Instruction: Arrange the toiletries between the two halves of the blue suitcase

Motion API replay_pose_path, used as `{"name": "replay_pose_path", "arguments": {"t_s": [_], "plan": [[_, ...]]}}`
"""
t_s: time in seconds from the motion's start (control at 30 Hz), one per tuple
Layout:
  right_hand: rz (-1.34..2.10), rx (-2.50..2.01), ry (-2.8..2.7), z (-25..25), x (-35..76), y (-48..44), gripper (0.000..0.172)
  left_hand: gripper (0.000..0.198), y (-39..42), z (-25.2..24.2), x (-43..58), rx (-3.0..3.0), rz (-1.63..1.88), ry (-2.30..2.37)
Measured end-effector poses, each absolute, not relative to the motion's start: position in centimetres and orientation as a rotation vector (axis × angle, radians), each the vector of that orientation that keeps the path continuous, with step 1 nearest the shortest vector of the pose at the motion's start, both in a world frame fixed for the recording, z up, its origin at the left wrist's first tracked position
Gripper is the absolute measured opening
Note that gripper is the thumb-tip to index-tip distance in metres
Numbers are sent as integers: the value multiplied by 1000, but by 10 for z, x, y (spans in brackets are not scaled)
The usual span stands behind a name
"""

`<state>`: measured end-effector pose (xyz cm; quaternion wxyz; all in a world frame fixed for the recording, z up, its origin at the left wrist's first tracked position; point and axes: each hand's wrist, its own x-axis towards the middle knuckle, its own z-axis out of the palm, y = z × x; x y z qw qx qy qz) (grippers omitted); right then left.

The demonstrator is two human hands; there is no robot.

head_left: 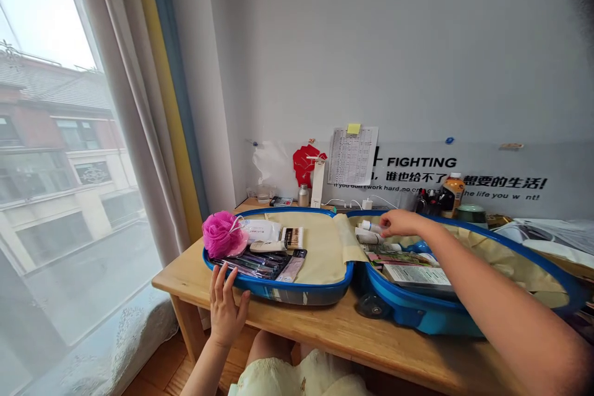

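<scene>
A blue suitcase (304, 291) lies open on the wooden desk, its two halves side by side. My left hand (227, 309) is open, fingers spread against the front rim of the left half. Close to it are a pink bath puff (223, 235) and several dark slim packages (255, 266). Over the right half, my right hand (399, 223) is closed, with fingertips at one end of a small white tube (372, 227). Another white tube (370, 238) lies just below it. A blue item (420, 247) and a flat printed box (415, 275) are nearer the front.
The left half also holds a white wipes pack (260, 231), a cream tube (268, 246) and a box of cotton swabs (293, 237). Behind the case stand an orange bottle (452, 193) and a white charger (367, 204). A window and curtain (134, 105) are at left.
</scene>
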<state>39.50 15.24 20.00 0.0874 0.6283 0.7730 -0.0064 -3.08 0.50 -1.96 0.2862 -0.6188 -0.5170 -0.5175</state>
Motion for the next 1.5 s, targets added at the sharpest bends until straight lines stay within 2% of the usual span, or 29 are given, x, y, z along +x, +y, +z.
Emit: {"name": "replay_pose_path", "arguments": {"t_s": [0.17, 0.47, 0.67, 0.83, 0.93, 1.07, 1.27, 1.37, 1.5], "plan": [[-85, 1776, 2676, 215, 332, 136, 32, 57, 4, -18, -29, -1655, -1382, -1362], [-206, 1350, 2849, 170, 165, 101, 36, 56, 5, -20, -32, -1657, -1381, -1388], [-157, 1340, 2837, 154, 120, 100, 38, 56, 4, -21, -32, -1657, -1370, -1399], [-150, 1333, 2848, 146, 112, 99, 32, 55, 5, -20, -32, -1659, -1365, -1391], [-167, 1340, 2885, 148, 114, 100, 26, 56, 5, -20, -32, -1660, -1359, -1382], [-188, 1387, 2934, 167, 139, 116, 35, 55, 5, -19, -32, -1657, -1355, -1378], [9, 1815, 2744, 203, 256, 171, 34, 55, 4, -18, -30, -1652, -1370, -1374], [25, 1919, 2582, 201, 323, 186, 33, 55, 5, -18, -30, -1649, -1379, -1382], [-103, 1831, 2438, 179, 379, 187, 31, 55, 6, -21, -32, -1660, -1375, -1387]]}}
